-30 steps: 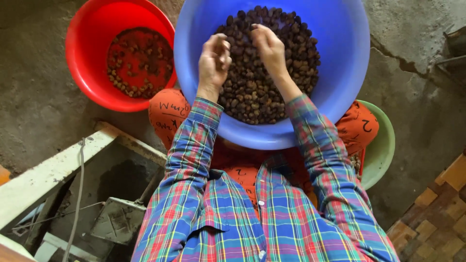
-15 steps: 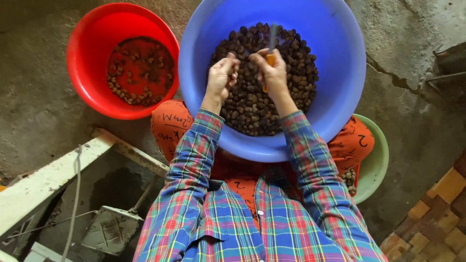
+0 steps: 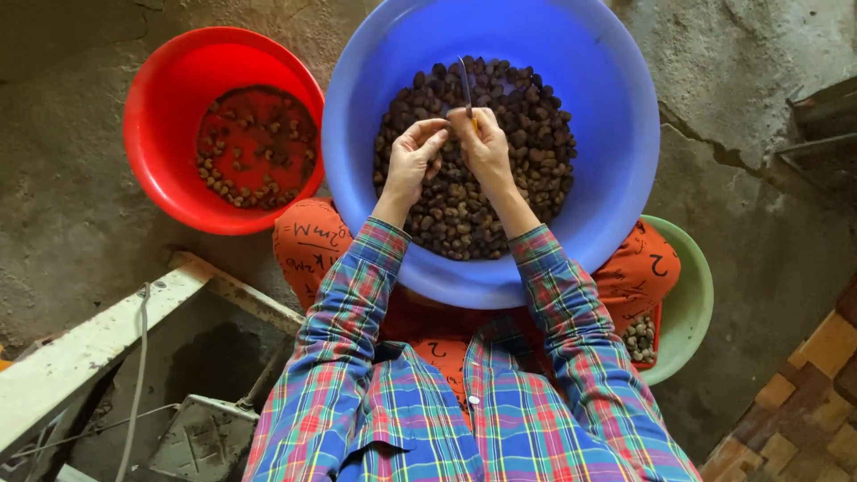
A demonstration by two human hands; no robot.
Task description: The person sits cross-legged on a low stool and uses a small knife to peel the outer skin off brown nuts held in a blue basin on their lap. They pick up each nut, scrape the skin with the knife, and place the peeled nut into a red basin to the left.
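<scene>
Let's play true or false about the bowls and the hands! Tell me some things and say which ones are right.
1. The blue bowl holds a heap of dark nuts. True.
2. The red bowl is fuller than the blue one. False: it has only a thin scatter of nuts.
3. The right hand holds a small knife. True.
4. The left hand rests in the red bowl. False: it is over the blue bowl, beside the right hand.
5. The sleeves are plain white. False: they are checked.
</scene>
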